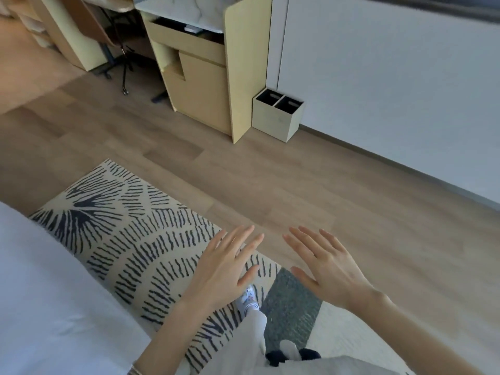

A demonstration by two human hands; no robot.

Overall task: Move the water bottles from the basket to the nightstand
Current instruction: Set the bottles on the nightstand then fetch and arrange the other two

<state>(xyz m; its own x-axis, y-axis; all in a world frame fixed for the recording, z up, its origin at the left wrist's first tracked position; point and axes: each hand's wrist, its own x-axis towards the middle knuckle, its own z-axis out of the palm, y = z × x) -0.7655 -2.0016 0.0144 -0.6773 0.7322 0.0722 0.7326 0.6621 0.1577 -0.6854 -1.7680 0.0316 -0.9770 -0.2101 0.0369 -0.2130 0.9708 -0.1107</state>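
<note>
Head view, 1 frame. Left hand [224, 269] and right hand [327, 266] both held out palm-down, fingers straight and spread, holding nothing, touching nothing; they hover side by side, near each other but apart, over the edge of a rug [130, 239]. Water bottles: not in view. Basket: not in view. Nightstand: cannot identify one with certainty. Judgement from the task alone: filled bottles would be moderately heavy, smooth-walled and possibly slippery, rigid enough if capped; best taken round the mid-body with a full wrap of the fingers, or by the neck under the cap. Materials noted: rug is flat woven, beige with dark dashed fan pattern plus 1 grey patch; floor [270, 180] is pale wood-grain planks, matte. Bed [40, 280] at left, white soft fabric. Pale wood cabinet [205, 104] with a marbled top and 1 drawer standing open, flat panels, square edges. Just beside it, against the white wall [378, 77], a small box [278, 117] with 2 dark compartments; contents cannot be told.
</note>
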